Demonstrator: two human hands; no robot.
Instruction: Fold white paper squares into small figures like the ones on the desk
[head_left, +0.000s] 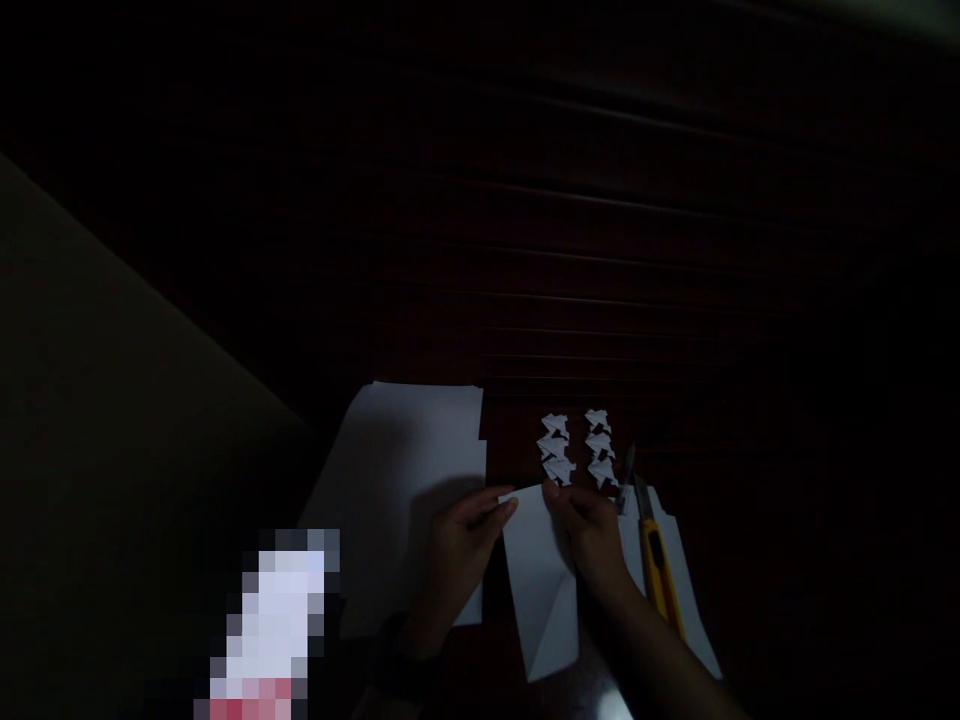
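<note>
1. At the near edge of my view, a glare (613, 703) lights the desk (516, 425); the desk's own edges are too dark for me to trace.
2. A dark band (409, 660) circles the left wrist.
3. The sheet (534, 560), white, is in both hands, between the stack and the papers. I note a diagonal crease at its near right corner.
4. My feed shows the left hand (466, 545) pinching the sheet's far left corner between thumb and forefinger.
5. The right hand (596, 535) pinches the far edge close to the right corner, thumb on top, other fingers curled.
6. To the right, the papers (679, 570) lie partly behind the right forearm. The cutter (660, 572), yellow, rests on them, blade end away from me.
7. To the left, the stack (375, 480) has uneven right edges; the left hand's shadow falls there.
8. By the papers' far left corner I find a slim, dark pen (628, 465).
9. Farthest, six folded pieces (555, 447) stand in two columns of three, just beyond the sheet's far edge.
</note>
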